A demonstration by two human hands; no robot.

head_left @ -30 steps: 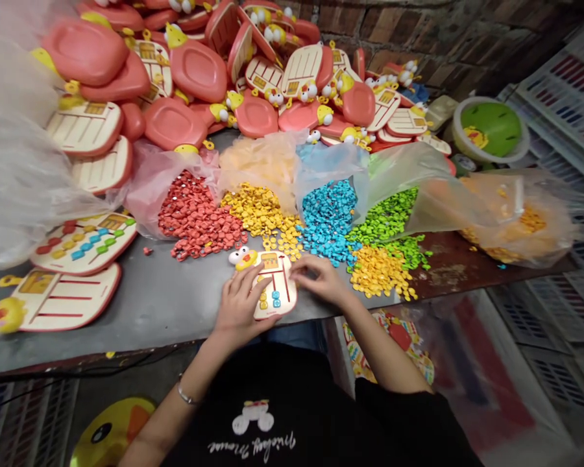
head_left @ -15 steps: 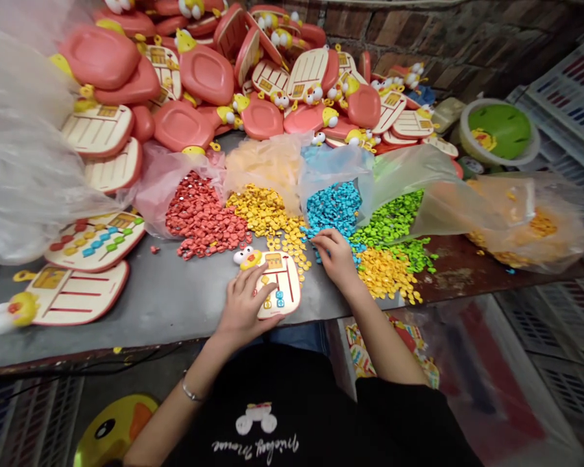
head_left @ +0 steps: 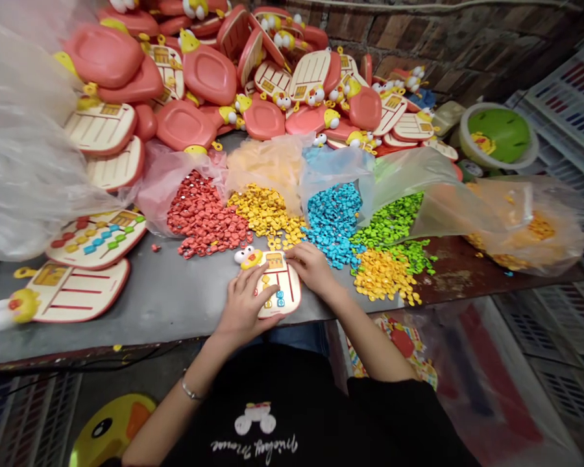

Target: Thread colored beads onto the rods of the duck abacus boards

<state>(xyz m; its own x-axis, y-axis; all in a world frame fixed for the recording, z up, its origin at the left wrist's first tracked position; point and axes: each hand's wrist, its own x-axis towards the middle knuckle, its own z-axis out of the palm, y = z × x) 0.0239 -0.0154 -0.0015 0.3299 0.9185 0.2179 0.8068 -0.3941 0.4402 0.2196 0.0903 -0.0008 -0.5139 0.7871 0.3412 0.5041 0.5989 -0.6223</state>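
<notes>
TEXT: white script (head_left: 254,446), I read "Mickey Mouse", upside down from my view | ON: black shirt (head_left: 316,405) | small red print (head_left: 276,312), nearest board (head_left: 294,295), lower edge: too tiny for me

Beyond my right hand (head_left: 316,267) rises a brick wall (head_left: 448,52); farther right, crates (head_left: 571,107). Below my left hand (head_left: 246,299) I see a yellow shape (head_left: 88,433), perhaps a duck.
</notes>
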